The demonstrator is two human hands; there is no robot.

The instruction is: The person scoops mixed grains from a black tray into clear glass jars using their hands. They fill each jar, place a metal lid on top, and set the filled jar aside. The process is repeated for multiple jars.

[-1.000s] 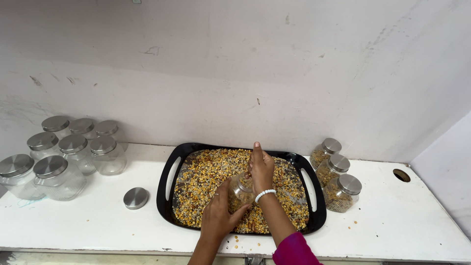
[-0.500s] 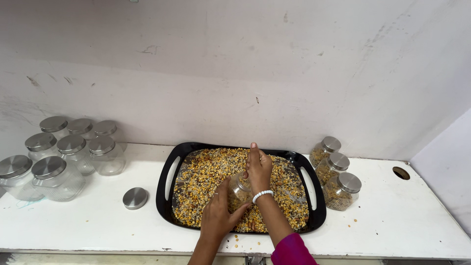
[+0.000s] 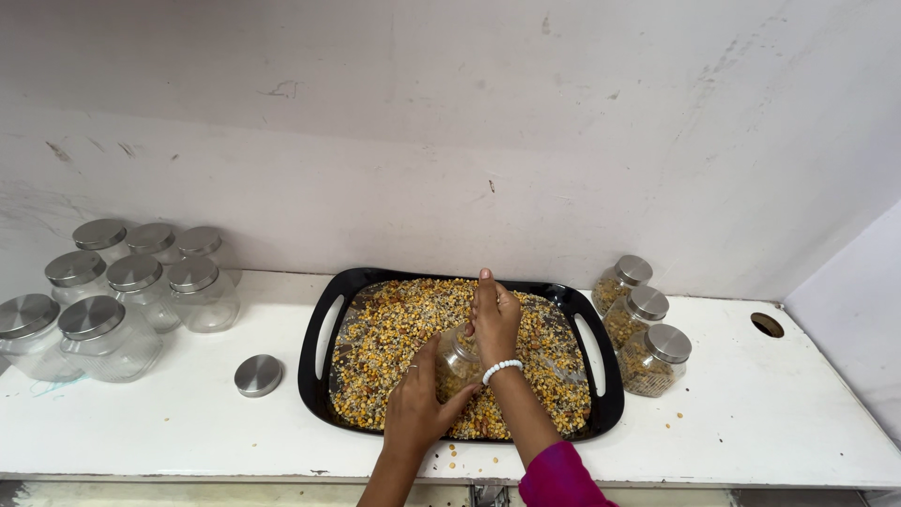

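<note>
Grains of mixed yellow and brown cover a black tray on the white counter. Left hand wraps a small glass jar tilted over the tray's middle, while right hand sits cupped at its mouth (fingers together, whether pinching grains I cannot tell). A loose steel lid lies left; 3 filled jars stand right, empty lidded jars far left.
</note>
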